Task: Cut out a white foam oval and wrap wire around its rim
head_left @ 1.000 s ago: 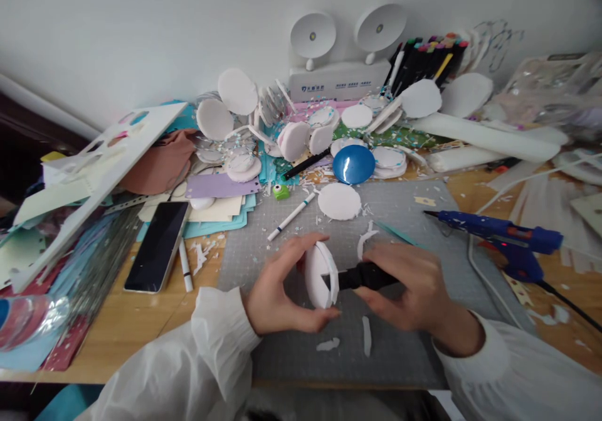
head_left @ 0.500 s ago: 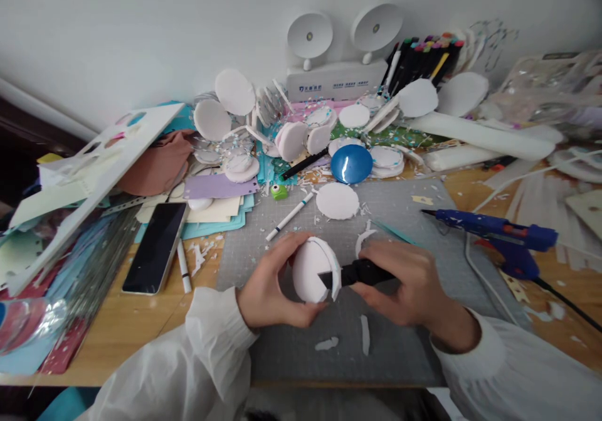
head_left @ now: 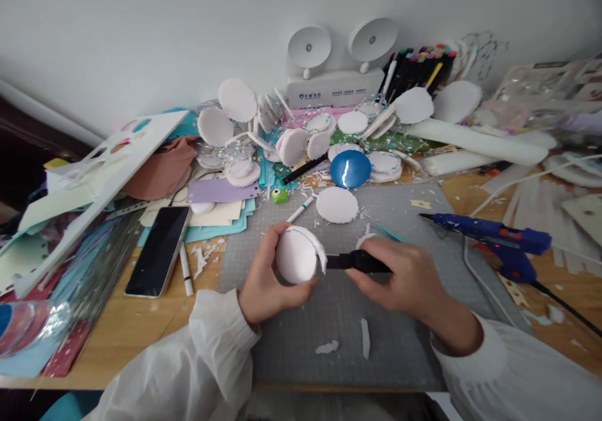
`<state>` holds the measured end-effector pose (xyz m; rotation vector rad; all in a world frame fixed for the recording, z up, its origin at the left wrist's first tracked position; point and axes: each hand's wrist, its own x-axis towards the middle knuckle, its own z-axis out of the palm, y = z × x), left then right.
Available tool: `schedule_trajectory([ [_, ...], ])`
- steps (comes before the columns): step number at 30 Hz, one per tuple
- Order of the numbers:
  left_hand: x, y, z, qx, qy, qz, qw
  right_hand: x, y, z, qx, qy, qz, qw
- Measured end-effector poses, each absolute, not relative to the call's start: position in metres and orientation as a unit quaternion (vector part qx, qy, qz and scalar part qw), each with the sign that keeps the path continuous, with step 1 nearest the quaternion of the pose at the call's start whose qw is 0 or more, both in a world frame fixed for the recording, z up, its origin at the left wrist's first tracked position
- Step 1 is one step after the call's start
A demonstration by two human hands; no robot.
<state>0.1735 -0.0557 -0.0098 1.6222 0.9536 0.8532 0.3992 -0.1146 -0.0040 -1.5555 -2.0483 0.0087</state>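
Note:
My left hand (head_left: pixel 273 283) grips a round white foam disc (head_left: pixel 296 256) by its edge, thumb below and fingers above. Along the disc's right side a thin curved strip (head_left: pixel 320 248) stands partly away from it. My right hand (head_left: pixel 404 273) is closed around a black craft knife (head_left: pixel 360 261), whose tip points left, close to the strip. Another white disc (head_left: pixel 337 204) lies flat on the grey cutting mat (head_left: pixel 301 358) beyond my hands. Two white offcuts (head_left: pixel 365 338) rest nearer the front edge.
A blue glue gun (head_left: pixel 493 233) with its cable lies at the right. On the left are a phone (head_left: pixel 157 251) and a white pen (head_left: pixel 186 270). White discs, a blue dome (head_left: pixel 350 169) and a lamp unit (head_left: pixel 335 88) line the back.
My left hand and the disc have shifted left and slightly up. The knife blade, over the disc before, is now at its right edge. The view has tilted slightly.

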Motion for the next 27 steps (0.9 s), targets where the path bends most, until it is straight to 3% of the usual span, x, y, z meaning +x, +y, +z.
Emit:
schedule_trajectory([
  [8,0.168,-0.047,-0.013,0.615,0.467,0.448,0.451,0.402,-0.112,-0.007,-0.617,-0.736,-0.060,0.270],
  [13,0.171,-0.053,-0.003,0.698,0.423,0.386,0.431,0.396,-0.107,-0.013,-0.622,-0.762,-0.050,0.175],
  [16,0.173,-0.056,0.001,0.741,0.406,0.346,0.408,0.393,-0.107,-0.011,-0.601,-0.767,-0.031,0.221],
  [18,0.174,-0.057,0.002,0.769,0.386,0.326,0.391,0.390,-0.110,-0.006,-0.568,-0.764,0.027,0.303],
  [21,0.175,-0.058,0.001,0.815,0.337,0.294,0.369,0.384,-0.118,0.001,-0.502,-0.742,0.221,0.386],
  [24,0.176,-0.060,0.002,0.841,0.287,0.269,0.371,0.377,-0.124,0.003,-0.474,-0.711,0.368,0.367],
  [27,0.178,-0.062,0.003,0.848,0.261,0.262,0.379,0.373,-0.126,0.003,-0.472,-0.691,0.418,0.353],
])
